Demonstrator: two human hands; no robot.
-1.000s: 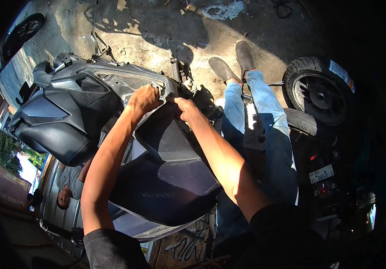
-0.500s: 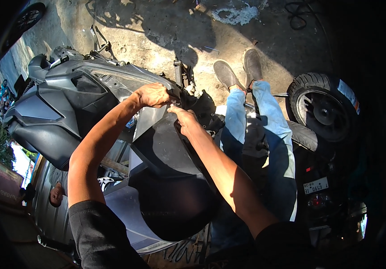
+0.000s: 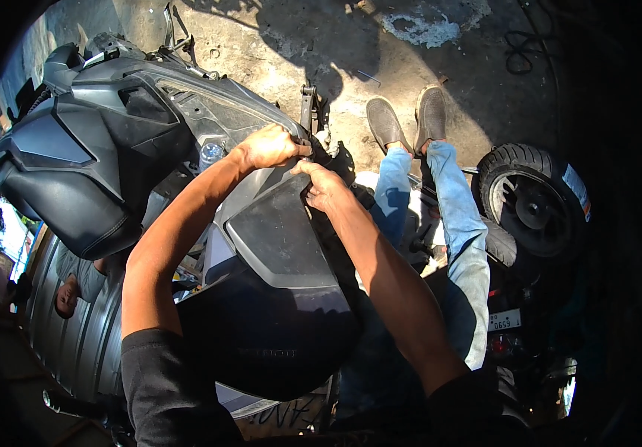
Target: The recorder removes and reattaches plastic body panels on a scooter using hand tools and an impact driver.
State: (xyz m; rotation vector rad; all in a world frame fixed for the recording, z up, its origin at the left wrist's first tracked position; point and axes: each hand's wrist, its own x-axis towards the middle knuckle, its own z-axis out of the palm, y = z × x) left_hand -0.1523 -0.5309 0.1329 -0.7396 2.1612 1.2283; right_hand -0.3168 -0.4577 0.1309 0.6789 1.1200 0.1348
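Before me stands a scooter with dark grey body panels (image 3: 283, 223). My left hand (image 3: 270, 147) is closed in a fist at the far upper edge of its floor and side bodywork, thumb side toward the right. Whatever it grips there is too small to make out. Just below it, my right hand (image 3: 321, 185) has its fingers bent against the edge of the matte dark side panel, and it appears to grip that edge. The fingertips of both hands are close together. The black seat (image 3: 75, 216) lies to the left of my left forearm.
A loose wheel with a black tire (image 3: 533, 197) lies at the right beyond my legs in jeans (image 3: 459, 238). Another vehicle's plate (image 3: 505, 320) shows in shadow below it. A person (image 3: 75, 287) is at the lower left by corrugated metal. A black cable (image 3: 526, 48) lies on the concrete.
My view has tilted, so the scooter sits somewhat differently in it. My right hand has come slightly apart from my left and bends more round the panel edge. My left hand stays closed.
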